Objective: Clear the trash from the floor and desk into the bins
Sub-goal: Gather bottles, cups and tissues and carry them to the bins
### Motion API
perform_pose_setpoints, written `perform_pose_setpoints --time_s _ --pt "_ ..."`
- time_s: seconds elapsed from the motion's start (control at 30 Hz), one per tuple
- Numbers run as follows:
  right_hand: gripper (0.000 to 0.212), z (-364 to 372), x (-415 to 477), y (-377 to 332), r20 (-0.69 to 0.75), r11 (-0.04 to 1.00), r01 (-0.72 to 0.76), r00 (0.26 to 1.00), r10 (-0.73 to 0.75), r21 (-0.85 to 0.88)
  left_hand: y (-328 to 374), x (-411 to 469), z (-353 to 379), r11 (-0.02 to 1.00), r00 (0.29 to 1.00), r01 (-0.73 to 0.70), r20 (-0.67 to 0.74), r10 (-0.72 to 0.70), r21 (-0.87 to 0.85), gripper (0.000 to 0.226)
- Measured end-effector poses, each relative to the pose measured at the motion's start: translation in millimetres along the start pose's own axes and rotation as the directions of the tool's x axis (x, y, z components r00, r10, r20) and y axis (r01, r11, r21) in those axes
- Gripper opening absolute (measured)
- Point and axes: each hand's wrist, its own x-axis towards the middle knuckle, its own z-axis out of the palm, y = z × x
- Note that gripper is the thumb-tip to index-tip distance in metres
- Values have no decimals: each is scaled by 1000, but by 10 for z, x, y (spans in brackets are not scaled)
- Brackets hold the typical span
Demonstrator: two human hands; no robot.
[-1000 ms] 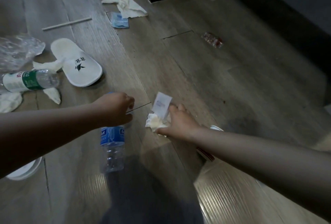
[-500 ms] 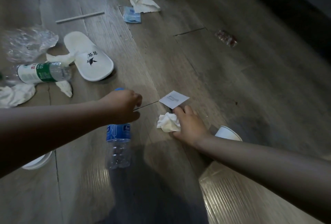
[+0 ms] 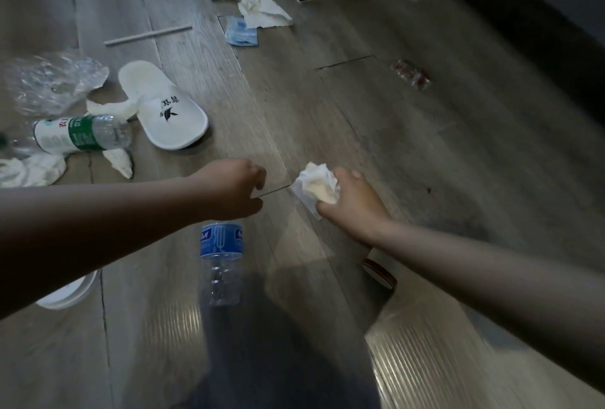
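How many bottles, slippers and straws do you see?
Bottles: 2, the blue-label bottle and the green-label bottle
Slippers: 1, the white slipper
Straws: 1, the straw
Total: 4

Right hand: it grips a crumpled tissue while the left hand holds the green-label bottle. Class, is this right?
Not quite. The head view shows the left hand holding the blue-label bottle; the green-label bottle lies on the floor. The right hand does grip the crumpled tissue.
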Motion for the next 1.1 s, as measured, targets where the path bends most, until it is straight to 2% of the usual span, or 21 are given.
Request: perform_pose_setpoints --time_s 0.17,0.23,0.33,0.47,0.7,0.77,0.87,1.0,1.1 --pt "72 151 356 -35 51 976 -171 982 179 -137 4 -2 -40 999 1000 -4 -5 3 -43 33" --pt "78 250 395 -38 56 963 -170 981 186 -209 -6 -1 -33 999 1000 -2 2 2 -47 33" --pt "79 339 439 -55 39 953 -104 992 120 -283 -30 12 -15 998 1000 6 1 -6 -56 33" --pt "78 354 493 -80 38 943 -86 994 104 -322 -55 43 21 997 1000 5 -9 -5 -75 32" --pt "60 280 481 19 53 959 -89 993 107 -268 -60 71 40 997 1000 -9 -27 7 -78 31" --pt "58 247 468 58 64 975 -110 990 125 -194 -54 63 31 997 1000 -10 -22 8 -78 31" --pt "59 146 416 130 90 985 -168 982 165 28 -53 46 9 997 1000 -17 -13 16 -79 32" --pt "44 -40 185 211 86 931 -208 978 191 300 -47 34 6 997 999 -26 -27 24 -72 32" --pt "44 -237 -113 310 24 895 -222 973 231 387 -11 28 8 998 999 -39 -27 38 -58 31"
